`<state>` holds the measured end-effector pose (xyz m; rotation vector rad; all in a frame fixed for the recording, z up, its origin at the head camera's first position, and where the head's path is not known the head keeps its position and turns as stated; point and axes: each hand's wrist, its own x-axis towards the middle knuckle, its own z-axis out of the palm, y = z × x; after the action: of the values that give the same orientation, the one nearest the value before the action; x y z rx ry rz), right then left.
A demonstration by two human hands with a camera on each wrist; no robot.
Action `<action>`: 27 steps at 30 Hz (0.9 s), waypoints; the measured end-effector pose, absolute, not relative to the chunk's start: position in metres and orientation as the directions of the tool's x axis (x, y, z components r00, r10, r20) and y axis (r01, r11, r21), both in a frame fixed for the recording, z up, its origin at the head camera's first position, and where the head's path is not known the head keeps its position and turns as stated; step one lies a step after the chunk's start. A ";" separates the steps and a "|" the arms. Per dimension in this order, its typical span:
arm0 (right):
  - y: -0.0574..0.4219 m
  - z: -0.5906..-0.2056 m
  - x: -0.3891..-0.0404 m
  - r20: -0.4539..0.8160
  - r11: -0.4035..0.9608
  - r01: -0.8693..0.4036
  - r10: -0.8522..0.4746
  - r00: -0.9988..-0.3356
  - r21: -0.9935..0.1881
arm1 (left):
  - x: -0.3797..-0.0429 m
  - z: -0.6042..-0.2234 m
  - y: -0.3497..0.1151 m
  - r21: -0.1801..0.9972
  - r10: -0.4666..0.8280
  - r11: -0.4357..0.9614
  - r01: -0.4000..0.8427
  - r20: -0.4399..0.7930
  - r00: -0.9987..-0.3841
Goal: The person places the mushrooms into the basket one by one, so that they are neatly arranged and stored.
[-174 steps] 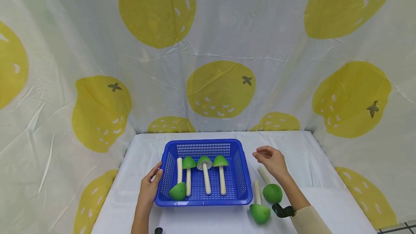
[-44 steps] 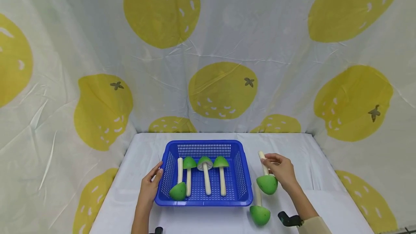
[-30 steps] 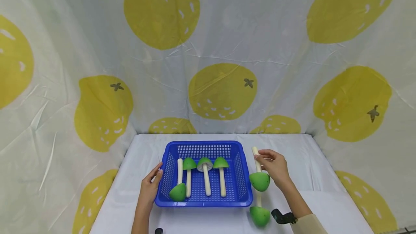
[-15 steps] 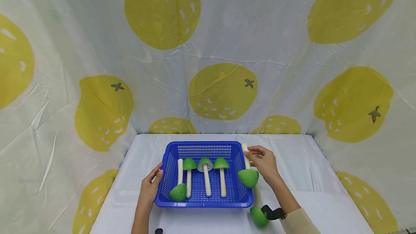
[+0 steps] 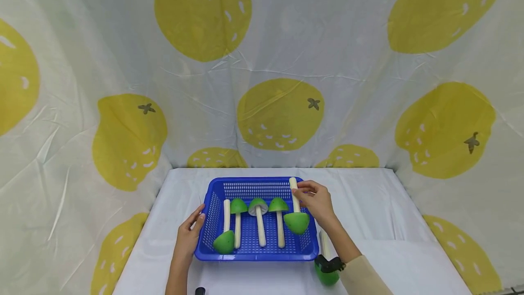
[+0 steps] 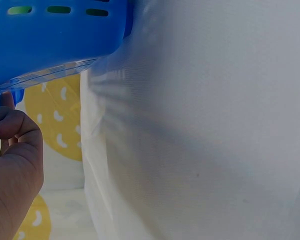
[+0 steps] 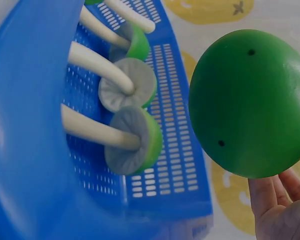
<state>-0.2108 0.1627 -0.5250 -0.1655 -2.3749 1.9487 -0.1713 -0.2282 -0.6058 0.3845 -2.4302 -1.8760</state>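
A blue plastic basket stands on the white cloth, holding several green-capped toy mushrooms in a row. My left hand holds its left rim; in the left wrist view that hand has curled fingers at the basket's edge. Over the basket's right end, my right hand pinches a toy mushroom by its white stem, cap toward me. That green cap looks large in the right wrist view, hiding part of the hand.
Outside the basket's near right corner lies another toy mushroom, partly covered by my right forearm and its black wrist camera. White cloth covers the table. A lemon-print curtain hangs behind and on both sides.
My right hand took a mushroom from the cloth on the right by its stem and carried it left, over the basket's right end. My left hand has stayed at the left rim.
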 end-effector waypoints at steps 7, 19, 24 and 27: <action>0.144 -0.529 -0.213 -0.042 0.148 0.056 0.097 -0.994 -0.987 | -0.170 -0.604 -0.228 0.961 -0.220 0.216 -0.171 -0.123 -0.968; 0.111 -0.534 -0.217 -0.050 0.108 0.057 0.063 -0.997 -0.993 | -0.170 -0.606 -0.226 0.961 -0.238 0.225 -0.162 -0.107 -0.965; 0.103 -0.537 -0.218 -0.049 0.122 0.056 0.062 -0.997 -0.991 | -0.171 -0.606 -0.227 0.965 -0.223 0.218 -0.146 -0.096 -0.970; 0.097 -0.537 -0.218 -0.056 0.129 0.063 0.058 -0.997 -0.990 | -0.171 -0.606 -0.228 0.965 -0.223 0.217 -0.149 -0.100 -0.970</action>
<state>-0.2176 0.0973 -0.5372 -0.1265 -2.3636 2.0720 -0.1713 -0.2277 -0.6064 0.3686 -2.4034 -1.8928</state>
